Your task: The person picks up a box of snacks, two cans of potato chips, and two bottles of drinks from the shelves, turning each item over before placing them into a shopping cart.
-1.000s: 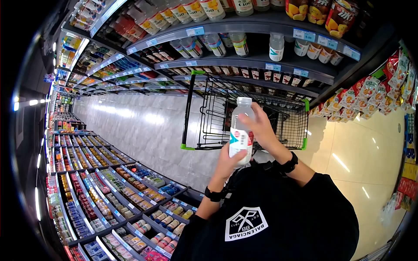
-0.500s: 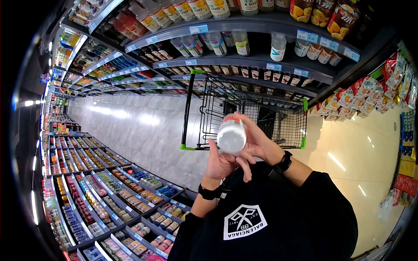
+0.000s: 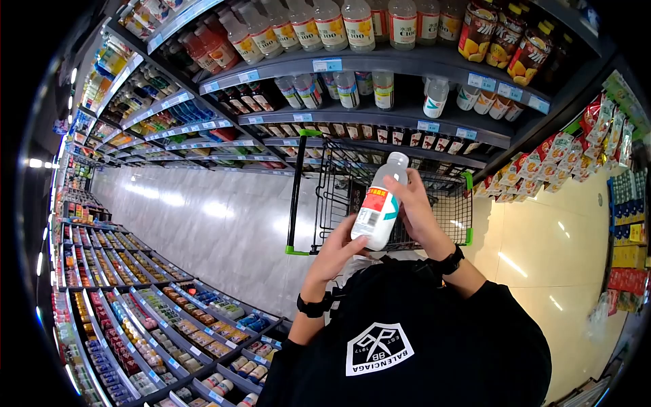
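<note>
A drink bottle [image 3: 378, 211] with a white cap, a white label, a red-and-yellow band, a barcode and a teal mark is held in front of my chest. It leans with its cap up and slightly to the right. Near its base, my left hand [image 3: 333, 252] grips the lower end, thumb across the label. My right hand [image 3: 413, 207] is closed around the upper right side; part of its fingers is hidden behind the bottle. Just beyond both hands stands a black wire shopping cart [image 3: 319, 224] with green corners.
Drink shelves [image 3: 305, 66] curve across the front, with C100 bottles [image 3: 359, 27] above and a similar teal-marked bottle [image 3: 435, 98] below. Hanging snack packets [image 3: 542, 159] are at the right. Lower left, more stocked shelves [image 3: 156, 319] border the grey aisle floor [image 3: 169, 203].
The bottle has turned from its base facing me to its label side showing, cap upward. My right hand has shifted along its upper side, and my left now grips the bottom.
</note>
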`<control>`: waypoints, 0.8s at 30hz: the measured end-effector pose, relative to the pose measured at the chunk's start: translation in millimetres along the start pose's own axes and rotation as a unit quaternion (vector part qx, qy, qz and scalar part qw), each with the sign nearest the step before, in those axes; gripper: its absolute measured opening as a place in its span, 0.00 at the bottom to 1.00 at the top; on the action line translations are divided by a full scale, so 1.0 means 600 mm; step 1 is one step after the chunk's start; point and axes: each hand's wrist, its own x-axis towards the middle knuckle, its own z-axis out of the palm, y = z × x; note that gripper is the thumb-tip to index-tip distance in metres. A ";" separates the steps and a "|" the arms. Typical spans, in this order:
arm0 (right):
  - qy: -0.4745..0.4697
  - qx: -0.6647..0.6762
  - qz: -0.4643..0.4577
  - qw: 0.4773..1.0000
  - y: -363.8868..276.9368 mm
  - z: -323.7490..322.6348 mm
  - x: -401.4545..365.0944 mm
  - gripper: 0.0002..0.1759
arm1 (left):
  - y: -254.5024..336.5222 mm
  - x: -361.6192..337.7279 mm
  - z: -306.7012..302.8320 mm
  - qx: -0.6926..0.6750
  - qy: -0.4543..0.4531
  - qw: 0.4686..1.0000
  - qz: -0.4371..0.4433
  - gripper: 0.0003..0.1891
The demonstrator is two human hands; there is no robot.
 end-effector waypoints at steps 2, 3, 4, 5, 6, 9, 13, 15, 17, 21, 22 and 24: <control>0.002 -0.066 -0.102 0.993 -0.002 0.010 0.000 0.37 | 0.007 0.004 0.011 0.116 0.034 0.990 0.073 0.42; 0.002 -0.070 -0.106 0.992 -0.002 0.023 -0.004 0.37 | 0.009 0.007 0.014 0.231 0.073 0.960 0.142 0.47; -0.003 -0.104 -0.160 0.982 0.001 0.036 -0.009 0.38 | 0.002 0.019 0.005 0.327 0.113 0.912 0.220 0.48; -0.008 -0.138 -0.212 0.967 0.005 0.047 -0.013 0.39 | -0.001 0.019 -0.003 0.324 0.110 0.913 0.223 0.48; -0.014 -0.175 -0.248 0.953 0.013 0.053 -0.012 0.37 | 0.000 0.019 -0.011 0.310 0.108 0.926 0.186 0.46; -0.025 -0.102 -0.158 0.982 -0.003 0.067 -0.022 0.31 | -0.012 0.009 -0.055 0.275 0.069 0.946 0.159 0.37; -0.039 -0.098 -0.148 0.983 0.007 0.075 -0.012 0.20 | -0.019 -0.006 -0.109 -0.096 -0.106 0.990 0.003 0.31; -0.054 -0.120 -0.142 0.981 0.013 0.082 -0.014 0.15 | -0.013 -0.012 -0.140 -0.155 -0.229 0.959 -0.057 0.33; -0.071 -0.161 -0.092 0.980 0.021 0.080 -0.019 0.14 | -0.031 -0.002 -0.186 -0.134 -0.303 0.940 -0.080 0.34; -0.043 -0.219 -0.050 0.974 0.061 0.063 -0.027 0.16 | -0.053 0.010 -0.219 -0.129 -0.234 0.951 -0.157 0.31; -0.021 -0.311 -0.111 0.944 0.072 0.062 -0.035 0.17 | -0.069 0.025 -0.230 -0.048 -0.188 0.976 -0.096 0.30; 0.006 -0.490 -0.207 0.847 0.076 0.080 -0.056 0.20 | -0.106 0.062 -0.265 0.110 -0.095 0.989 -0.011 0.28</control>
